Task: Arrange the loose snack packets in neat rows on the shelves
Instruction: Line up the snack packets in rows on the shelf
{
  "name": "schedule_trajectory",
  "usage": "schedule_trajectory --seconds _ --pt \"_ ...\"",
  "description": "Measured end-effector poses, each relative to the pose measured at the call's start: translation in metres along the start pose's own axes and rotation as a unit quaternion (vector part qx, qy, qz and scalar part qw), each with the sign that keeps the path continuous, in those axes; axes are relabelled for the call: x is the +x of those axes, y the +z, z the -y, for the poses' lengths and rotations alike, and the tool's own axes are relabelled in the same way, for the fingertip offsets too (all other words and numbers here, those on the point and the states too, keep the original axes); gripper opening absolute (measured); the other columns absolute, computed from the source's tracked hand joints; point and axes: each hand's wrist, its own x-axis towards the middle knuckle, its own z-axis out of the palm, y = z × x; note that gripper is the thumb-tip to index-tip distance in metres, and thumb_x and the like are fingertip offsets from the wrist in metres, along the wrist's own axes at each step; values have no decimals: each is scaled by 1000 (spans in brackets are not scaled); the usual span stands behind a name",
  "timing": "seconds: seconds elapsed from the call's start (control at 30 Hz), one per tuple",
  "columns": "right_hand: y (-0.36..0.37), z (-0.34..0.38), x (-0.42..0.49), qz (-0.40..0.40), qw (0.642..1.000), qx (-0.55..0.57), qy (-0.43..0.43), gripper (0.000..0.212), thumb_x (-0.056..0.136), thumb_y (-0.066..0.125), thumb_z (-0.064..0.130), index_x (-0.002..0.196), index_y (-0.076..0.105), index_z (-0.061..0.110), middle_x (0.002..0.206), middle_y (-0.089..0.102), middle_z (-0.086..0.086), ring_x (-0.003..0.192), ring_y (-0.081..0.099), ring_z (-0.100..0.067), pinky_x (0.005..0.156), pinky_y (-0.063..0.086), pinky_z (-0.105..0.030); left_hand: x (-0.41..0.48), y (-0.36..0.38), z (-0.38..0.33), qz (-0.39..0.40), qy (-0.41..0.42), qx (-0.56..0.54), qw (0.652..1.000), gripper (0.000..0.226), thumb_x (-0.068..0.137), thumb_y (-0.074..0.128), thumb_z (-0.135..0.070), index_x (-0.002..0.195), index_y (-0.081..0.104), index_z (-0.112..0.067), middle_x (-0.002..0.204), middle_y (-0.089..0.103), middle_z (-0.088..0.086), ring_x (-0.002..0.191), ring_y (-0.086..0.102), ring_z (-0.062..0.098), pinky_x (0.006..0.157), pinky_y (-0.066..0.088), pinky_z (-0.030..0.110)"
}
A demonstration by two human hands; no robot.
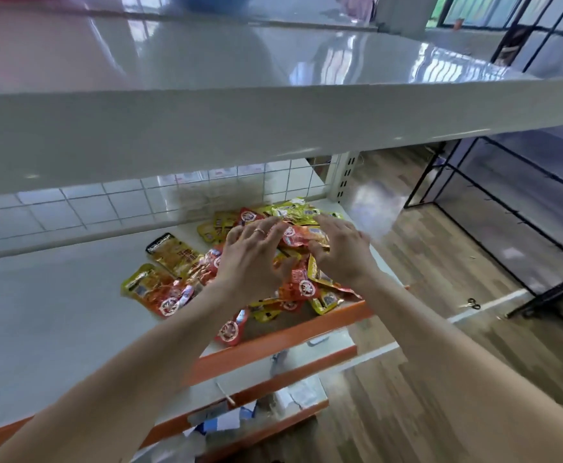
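Hovering over one packet heap (170,295), left hand (251,255) and right hand (343,252) have grips apart.

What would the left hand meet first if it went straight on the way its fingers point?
Probably the heap of snack packets right ahead of the left hand; whether it touches them yet is unclear.

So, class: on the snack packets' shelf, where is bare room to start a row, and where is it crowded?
Bare: the shelf left of the packets, from wire grid back to orange front edge; also the upper shelf. Crowded: the right end, under the left hand and right hand.
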Motion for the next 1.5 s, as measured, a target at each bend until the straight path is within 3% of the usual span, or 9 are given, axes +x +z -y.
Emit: schedule_trajectory --seconds 0.33,0.5,0.77,0.87,0.97,1.07,1.2,1.33,1.5 --pt "5 -26 85 117 987 -78 -74 52 100 45 18 151 36 24 157 36 2 144 32 -20 114 25 -51 64 28 -13 92 48 163 981 55 99 44 -49 146 41 -21 150 47 2 139 40 24 110 31 47" --pt "10 -23 119 165 971 -136 -103 62 94 54 20 152 32 24 155 40 -1 143 34 -23 111 31 -47 57 31 -2 15 90 192 977 34 98 49 -36 125 62 -22 128 65 0 119 58 21 100 39 43" --pt "15 -17 128 182 967 -128 -126 63 93 60 20 151 36 24 142 54 -11 127 51 -31 85 45 -34 22 -2 19 -146 2 -144 979 35 92 57 -46 90 76 -17 88 73 -7 82 65 12 79 52 35" --pt "18 -19 127 176 958 -157 -165 44 93 54 21 137 53 20 117 64 -15 97 62 -33 64 44 -31 9 -23 17 -149 -135 -354 913 6 90 73 -27 85 71 -25 75 68 -12 69 63 4 66 53 23" --pt "18 -24 120 132 947 -178 -231 20 98 46 23 108 59 12 88 64 -13 75 61 -31 52 38 -32 -1 -35 19 -175 -220 -470 837 5 91 71 -28 92 69 -32 82 73 -5 74 72 21 65 58 39" --pt "23 -38 120 53 953 -125 -272 15 97 44 7 105 57 9 78 64 -13 67 64 -34 53 49 -38 -9 -41 22 -176 -270 -535 781 20 94 65 -32 113 65 -25 98 73 2 79 74 16 60 61 31" --pt "21 -39 110 -61 965 -30 -251 27 91 51 -3 116 59 3 79 66 -16 67 63 -35 57 55 -47 -22 -42 25 -166 -320 -569 739 27 97 60 -33 120 57 -18 104 70 10 86 74 25 58 60 31" --pt "11 -9 76 -167 948 105 -248 21 97 51 3 110 65 -5 73 67 -15 57 59 -26 55 45 -27 -42 -43 31 -159 -345 -623 684 27 90 71 -15 113 57 -18 109 68 13 87 74 23 66 61 32" --pt "23 40 37 -119 936 306 -127 23 99 50 8 109 71 4 78 66 -2 65 55 -13 58 38 -22 -80 -45 41 -179 -375 -608 676 42 80 78 1 114 61 -17 102 71 8 88 71 23 69 60 32"
